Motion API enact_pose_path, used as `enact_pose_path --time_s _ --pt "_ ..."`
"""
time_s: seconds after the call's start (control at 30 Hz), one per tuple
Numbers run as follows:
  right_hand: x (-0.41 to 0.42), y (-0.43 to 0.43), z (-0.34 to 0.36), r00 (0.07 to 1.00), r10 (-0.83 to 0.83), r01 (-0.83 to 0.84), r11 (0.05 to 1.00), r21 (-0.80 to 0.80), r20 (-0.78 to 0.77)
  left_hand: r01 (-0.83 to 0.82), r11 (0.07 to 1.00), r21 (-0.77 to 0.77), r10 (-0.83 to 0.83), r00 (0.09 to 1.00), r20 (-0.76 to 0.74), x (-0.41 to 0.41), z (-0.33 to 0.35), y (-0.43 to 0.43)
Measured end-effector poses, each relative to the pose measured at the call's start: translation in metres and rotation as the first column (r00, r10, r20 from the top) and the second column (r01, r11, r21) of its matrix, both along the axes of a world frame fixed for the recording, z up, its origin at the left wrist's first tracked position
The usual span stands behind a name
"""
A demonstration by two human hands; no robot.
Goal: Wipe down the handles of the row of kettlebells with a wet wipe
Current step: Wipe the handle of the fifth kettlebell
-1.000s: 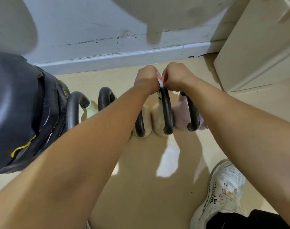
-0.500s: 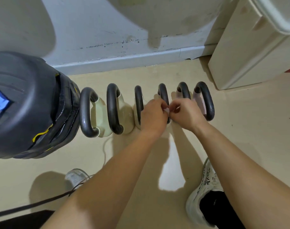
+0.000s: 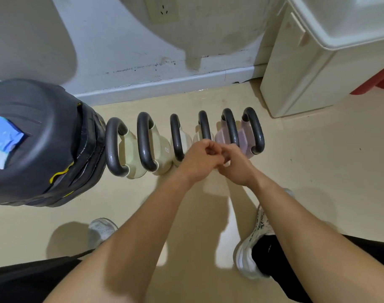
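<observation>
Several kettlebells stand in a row on the floor, with dark grey handles and cream bodies (image 3: 132, 154); the two at the right are pale purple (image 3: 221, 136). My left hand (image 3: 199, 158) and my right hand (image 3: 234, 165) are pressed together, fingers closed, at the near lower end of the fourth handle (image 3: 204, 125). The fingers hide that end of the handle. The wet wipe is hidden inside my fingers. The other handles are bare, among them the leftmost (image 3: 113, 147) and the rightmost (image 3: 255, 127).
A black stack of rubber weights (image 3: 33, 138) sits at the left against the row. A white cabinet (image 3: 296, 73) stands at the right, beside a red object (image 3: 379, 82). The grey baseboard (image 3: 164, 86) runs behind. My shoes (image 3: 252, 248) (image 3: 101, 228) are on the beige floor.
Both hands slid together from the far top of the fourth handle down to its near end. The view pulled back, showing the whole row.
</observation>
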State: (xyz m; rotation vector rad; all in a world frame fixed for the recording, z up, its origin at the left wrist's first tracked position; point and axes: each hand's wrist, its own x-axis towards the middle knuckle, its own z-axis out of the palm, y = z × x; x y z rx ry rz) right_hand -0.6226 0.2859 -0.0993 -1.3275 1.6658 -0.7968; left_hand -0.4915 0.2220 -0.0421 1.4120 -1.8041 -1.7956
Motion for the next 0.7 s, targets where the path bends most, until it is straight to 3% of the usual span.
enact_pose_path --time_s 0.1,0.17,0.23,0.33,0.4,0.5,0.57,0.7 --pt "-0.018 -0.005 0.027 0.982 0.108 -0.124 0.987 0.1 0.155 -0.034 0.975 0.221 0.091 0.963 -0.255 -0.006 0.03 -0.011" --pt "-0.032 -0.004 0.038 0.97 0.007 -0.035 0.993 0.109 0.245 -0.035 0.943 0.33 0.172 0.903 -0.394 -0.01 0.045 -0.018" --pt "-0.047 -0.003 0.043 0.93 -0.156 0.114 0.983 0.141 0.334 -0.136 0.929 0.344 0.275 0.876 -0.396 -0.016 0.052 -0.024" --pt "-0.068 -0.003 0.046 0.846 -0.395 0.342 0.917 0.204 0.359 -0.345 0.931 0.122 0.359 0.924 -0.133 -0.03 0.035 -0.034" --pt "-0.078 -0.007 0.045 0.79 -0.543 0.508 0.84 0.192 0.285 -0.349 0.933 -0.085 0.351 0.936 0.005 -0.042 0.015 -0.039" --pt "-0.084 -0.023 0.046 0.733 -0.648 0.633 0.761 0.14 0.207 -0.271 0.925 -0.268 0.316 0.938 0.143 -0.057 -0.004 -0.043" --pt "-0.082 -0.034 0.046 0.719 -0.666 0.651 0.745 0.144 0.2 -0.202 0.915 -0.348 0.275 0.945 0.175 -0.069 -0.011 -0.044" --pt "-0.075 -0.044 0.031 0.767 -0.641 0.63 0.749 0.203 -0.017 -0.217 0.892 -0.397 0.28 0.954 0.108 -0.093 -0.019 -0.053"
